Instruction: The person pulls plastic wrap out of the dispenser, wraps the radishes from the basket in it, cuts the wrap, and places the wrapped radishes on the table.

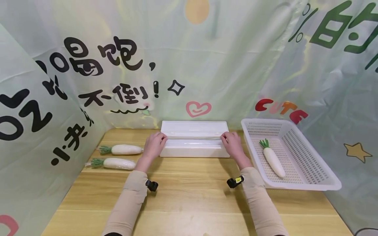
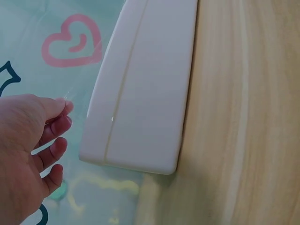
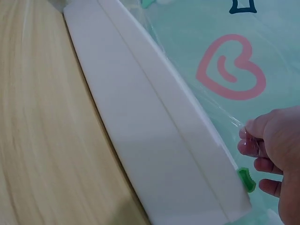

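Note:
A long white cling film dispenser box [image 1: 195, 151] stands at the back middle of the table, its lid [image 1: 194, 126] raised. Clear cling film [image 3: 220, 110] stretches along its opening between both hands. My left hand [image 1: 154, 144] pinches one corner of the film between thumb and forefinger by the box's left end. At the right end, my right hand [image 1: 233, 144] pinches the other corner, its remaining fingers loosely bent. A small green piece [image 3: 247, 180] sits at the box's edge close to the right fingers in the right wrist view.
Two white radishes with green tops, a rear one [image 1: 127, 149] and a front one [image 1: 119, 163] in clear film, lie left of the box. On the right, a white plastic basket [image 1: 325, 178] holds another radish [image 1: 274, 161]. A printed cloth [image 1: 224, 82] hangs behind the table.

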`<state>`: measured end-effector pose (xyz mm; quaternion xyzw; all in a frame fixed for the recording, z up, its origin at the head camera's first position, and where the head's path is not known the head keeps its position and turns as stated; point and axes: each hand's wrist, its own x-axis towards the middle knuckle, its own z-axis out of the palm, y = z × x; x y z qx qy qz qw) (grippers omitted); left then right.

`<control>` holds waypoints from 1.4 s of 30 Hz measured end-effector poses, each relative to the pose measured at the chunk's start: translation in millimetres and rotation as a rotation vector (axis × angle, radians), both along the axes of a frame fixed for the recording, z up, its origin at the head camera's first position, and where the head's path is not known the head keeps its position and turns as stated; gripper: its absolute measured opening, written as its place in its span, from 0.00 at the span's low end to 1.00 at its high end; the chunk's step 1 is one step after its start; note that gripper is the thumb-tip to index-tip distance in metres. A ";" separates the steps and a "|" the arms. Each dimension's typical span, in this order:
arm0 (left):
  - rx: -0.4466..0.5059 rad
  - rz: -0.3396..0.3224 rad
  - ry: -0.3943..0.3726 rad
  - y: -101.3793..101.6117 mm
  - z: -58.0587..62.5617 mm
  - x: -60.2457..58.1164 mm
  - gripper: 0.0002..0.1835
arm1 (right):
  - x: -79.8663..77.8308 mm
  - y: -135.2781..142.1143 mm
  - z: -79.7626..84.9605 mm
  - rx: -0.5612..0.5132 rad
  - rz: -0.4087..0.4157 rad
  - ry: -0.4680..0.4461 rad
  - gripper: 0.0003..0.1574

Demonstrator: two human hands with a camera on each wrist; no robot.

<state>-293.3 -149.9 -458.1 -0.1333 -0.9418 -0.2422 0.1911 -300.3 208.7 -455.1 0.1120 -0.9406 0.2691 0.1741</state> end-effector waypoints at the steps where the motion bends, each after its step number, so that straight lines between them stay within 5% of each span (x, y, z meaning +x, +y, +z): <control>1: 0.000 0.002 -0.003 -0.2 0.6 -0.4 0.10 | 0.0 0.0 1.3 0.002 0.000 -0.003 0.15; 42: -0.073 -0.015 0.064 -10.4 52.8 -7.1 0.11 | -7.2 0.5 57.4 -0.003 -0.004 0.097 0.16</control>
